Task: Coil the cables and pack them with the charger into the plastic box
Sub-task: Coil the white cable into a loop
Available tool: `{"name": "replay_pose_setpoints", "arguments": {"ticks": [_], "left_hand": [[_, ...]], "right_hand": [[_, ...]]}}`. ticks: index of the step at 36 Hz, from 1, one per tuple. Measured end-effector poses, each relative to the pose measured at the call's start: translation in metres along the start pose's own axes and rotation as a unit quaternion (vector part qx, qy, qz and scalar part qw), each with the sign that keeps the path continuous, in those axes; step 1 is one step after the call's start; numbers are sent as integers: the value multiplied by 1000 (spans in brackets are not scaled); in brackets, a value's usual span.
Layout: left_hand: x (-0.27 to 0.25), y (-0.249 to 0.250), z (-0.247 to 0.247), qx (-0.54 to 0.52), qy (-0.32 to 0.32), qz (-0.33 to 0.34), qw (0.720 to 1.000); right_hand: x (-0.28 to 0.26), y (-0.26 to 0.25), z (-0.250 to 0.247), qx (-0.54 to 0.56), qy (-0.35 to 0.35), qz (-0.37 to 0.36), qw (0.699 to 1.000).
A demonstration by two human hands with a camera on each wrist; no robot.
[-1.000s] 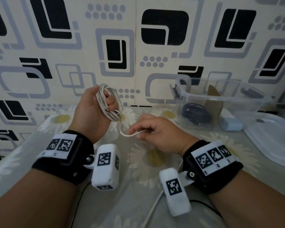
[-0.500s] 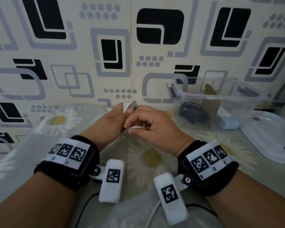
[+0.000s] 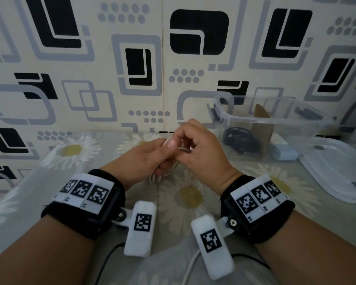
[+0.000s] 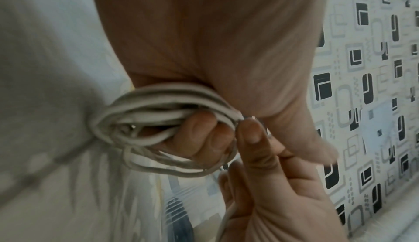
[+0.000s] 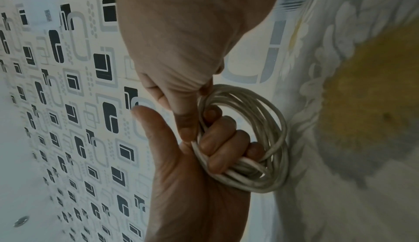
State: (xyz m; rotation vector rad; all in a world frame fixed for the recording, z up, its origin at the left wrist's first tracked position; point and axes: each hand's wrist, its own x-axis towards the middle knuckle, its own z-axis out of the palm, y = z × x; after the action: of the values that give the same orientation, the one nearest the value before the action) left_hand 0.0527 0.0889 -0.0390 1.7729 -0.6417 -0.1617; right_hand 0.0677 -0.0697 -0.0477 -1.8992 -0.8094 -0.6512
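- Head view: the left hand [image 3: 141, 159] and right hand [image 3: 201, 153] met above the daisy-print tablecloth [image 3: 193, 198], fingers interlocked around a white cable [image 3: 158, 177] that was almost wholly hidden; only a few loops showed beneath the left hand.
- Left wrist view: it revealed what the head view hid. The white cable [image 4: 158, 120] was wound in several loops, the left hand's fingers [image 4: 199, 135] curled through the coil and gripping it. The right hand's fingertip [image 4: 251, 131] pinched the cable's end against the coil.
- Right wrist view: the coil [image 5: 254, 138] hung on the far side of the right hand, the left hand's fingers [image 5: 219, 149] hooked through it, left thumb [image 5: 156, 131] extended free. The right hand's fingers [image 5: 186, 120] pressed the strand against the bundle.
- Only the head view showed the plastic box [image 3: 275, 118], to the right of the right hand and beyond it, apart from both hands. A black coiled cable [image 3: 240, 140] lay inside it beside a brown cardboard divider [image 3: 263, 128].
- A pale blue charger [image 3: 284, 153] sat just right of the divider; whether inside the box could not be told.
- The box lid [image 3: 337, 171] lay further right.
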Motion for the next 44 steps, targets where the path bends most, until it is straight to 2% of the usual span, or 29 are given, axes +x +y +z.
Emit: {"name": "replay_pose_setpoints", "arguments": {"ticks": [3,9,15,20,25,30,35,39,44], "left_hand": [[3,-6,-5,42,-1,-9,999],[4,-12,-10,81,64,-24,994],[4,-12,-9,26,95,-24,995],[6,-12,-13,-60,169,-47,983],[7,-9,-23,-134,264,-44,954],[7,-11,-30,-177,320,-64,929],[10,-15,-38,-224,362,-65,903],[8,-17,-46,-286,404,-79,865],[7,-19,-52,-376,409,-73,828]], "right_hand": [[1,1,-2,21,-17,26,999],[2,3,-4,50,-31,67,996],[-1,5,-4,47,-67,93,992],[1,2,-9,46,-38,145,988],[-1,3,-8,50,-116,229,965],[-6,10,-7,173,-153,348,908],[-8,12,-7,255,-170,388,869],[-8,8,-7,256,-177,377,872],[-6,5,-9,213,-139,310,916]]}}
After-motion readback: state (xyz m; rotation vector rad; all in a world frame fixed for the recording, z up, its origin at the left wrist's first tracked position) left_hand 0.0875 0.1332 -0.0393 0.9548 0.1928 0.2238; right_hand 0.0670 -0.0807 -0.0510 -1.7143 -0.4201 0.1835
